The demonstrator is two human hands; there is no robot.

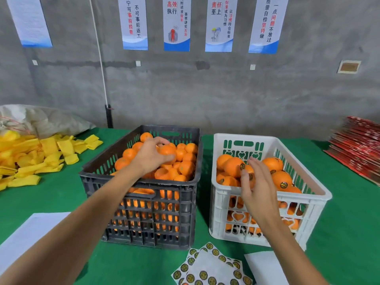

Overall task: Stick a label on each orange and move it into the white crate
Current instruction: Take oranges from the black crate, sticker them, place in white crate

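Note:
A dark grey crate in the middle of the table holds a heap of unlabelled oranges. My left hand reaches into it, fingers curled around one orange on top of the heap. Beside it on the right stands the white crate with several labelled oranges. My right hand hovers over the white crate's near edge with its fingers spread and nothing in it. Label sheets with round gold-and-black stickers lie on the green cloth in front of the crates.
A pile of yellow foam sleeves and a grey sack lie at the left. Red flat cartons are stacked at the right edge. White paper sheets lie near the front left and front right. A concrete wall stands behind.

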